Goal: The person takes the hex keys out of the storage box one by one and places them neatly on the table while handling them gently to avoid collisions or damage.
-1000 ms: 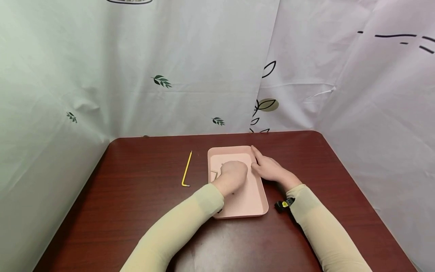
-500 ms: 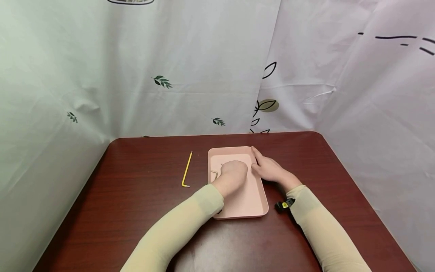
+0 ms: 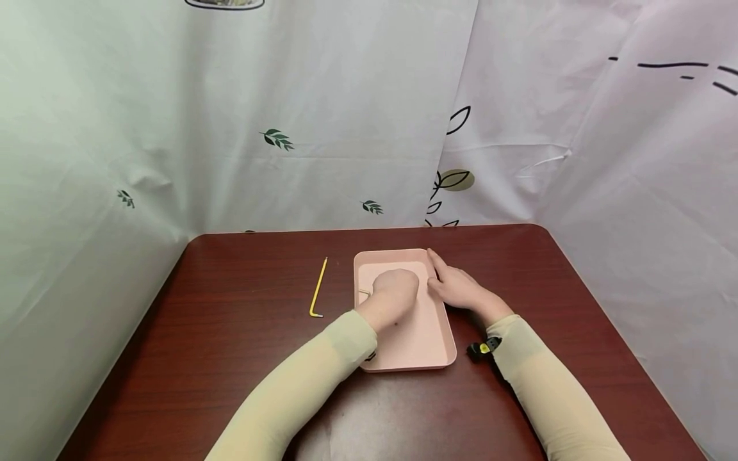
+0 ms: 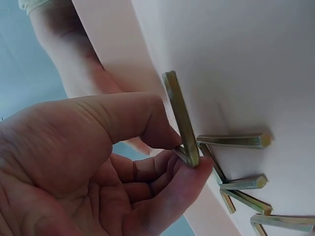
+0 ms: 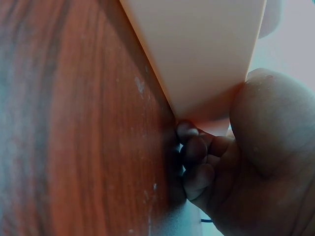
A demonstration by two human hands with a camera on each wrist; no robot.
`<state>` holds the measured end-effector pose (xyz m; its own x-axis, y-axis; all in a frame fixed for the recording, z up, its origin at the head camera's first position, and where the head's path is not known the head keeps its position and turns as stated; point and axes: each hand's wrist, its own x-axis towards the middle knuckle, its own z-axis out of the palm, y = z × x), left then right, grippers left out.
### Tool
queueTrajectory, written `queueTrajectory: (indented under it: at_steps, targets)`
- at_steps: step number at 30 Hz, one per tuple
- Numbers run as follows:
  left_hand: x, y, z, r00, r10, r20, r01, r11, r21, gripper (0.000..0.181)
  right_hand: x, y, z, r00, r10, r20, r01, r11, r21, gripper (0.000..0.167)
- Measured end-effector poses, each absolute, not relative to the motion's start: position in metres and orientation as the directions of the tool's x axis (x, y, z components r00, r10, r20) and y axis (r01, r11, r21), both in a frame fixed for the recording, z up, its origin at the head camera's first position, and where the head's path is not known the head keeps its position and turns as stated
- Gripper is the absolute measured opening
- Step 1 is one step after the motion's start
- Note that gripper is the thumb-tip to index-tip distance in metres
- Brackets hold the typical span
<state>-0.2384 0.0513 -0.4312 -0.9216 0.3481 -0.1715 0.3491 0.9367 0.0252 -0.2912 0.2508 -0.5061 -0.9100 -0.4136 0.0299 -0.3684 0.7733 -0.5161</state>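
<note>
Over the far part of a pink tray (image 3: 423, 342), my left hand (image 3: 396, 289) pinches a brass-coloured hex key (image 4: 180, 110) between thumb and fingers, as the left wrist view shows. Several more hex keys (image 4: 234, 141) lie on the tray floor beside those fingertips. From the head view, most of them are hidden under the left hand; part of one L-shaped hex key (image 3: 365, 292) shows at its left. My right hand (image 3: 458, 287) holds the tray's right side, thumb on the rim. Its other fingers curl against the outside wall (image 5: 202, 54) in the right wrist view.
A yellow hex key (image 3: 318, 288) with bare metal ends lies on the dark red wooden table (image 3: 242, 346), left of the tray. White patterned sheets (image 3: 323, 173) hang behind and at both sides of the table.
My left hand has shifted slightly up and to the left within the tray, covering more of the hex key beside it. The right hand and the tray stay in place.
</note>
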Motion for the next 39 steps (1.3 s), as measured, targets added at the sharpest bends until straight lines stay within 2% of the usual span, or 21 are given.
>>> queueTrajectory:
  at_steps: [4,11,14,20,25,34,39]
  targets:
    - [-0.243,0.050,-0.435,-0.914,0.365,-0.174,0.366,0.930,0.032,0.012,-0.285,0.248,-0.498,-0.906,-0.421,0.033,-0.375,0.765,-0.523,0.080]
    - [-0.236,0.048,-0.418,-0.916,0.364,-0.168,0.361,0.931,0.052,0.009,-0.294,0.252,-0.510,-0.917,-0.399,0.021,-0.353,0.783,-0.512,0.080]
    - [-0.234,0.046,-0.414,-0.916,0.363,-0.172,0.355,0.932,0.074,0.008,-0.288,0.248,-0.500,-0.915,-0.404,0.012,-0.351,0.778,-0.521,0.080]
    - [-0.233,0.039,-0.408,-0.915,0.358,-0.186,0.341,0.933,0.115,0.018,-0.273,0.239,-0.478,-0.917,-0.398,-0.026,-0.322,0.778,-0.539,0.080]
    - [-0.233,0.032,-0.402,-0.915,0.352,-0.198,0.324,0.932,0.160,0.022,-0.281,0.244,-0.490,-0.910,-0.415,0.003,-0.354,0.774,-0.525,0.081]
    - [-0.233,0.018,-0.397,-0.922,0.371,-0.114,0.333,0.907,0.257,0.023,-0.299,0.253,-0.517,-0.922,-0.387,-0.002,-0.328,0.784,-0.527,0.085]
    - [-0.230,0.010,-0.396,-0.921,0.385,-0.062,0.355,0.892,0.279,0.025,-0.282,0.244,-0.491,-0.921,-0.390,-0.019,-0.319,0.781,-0.536,0.083]
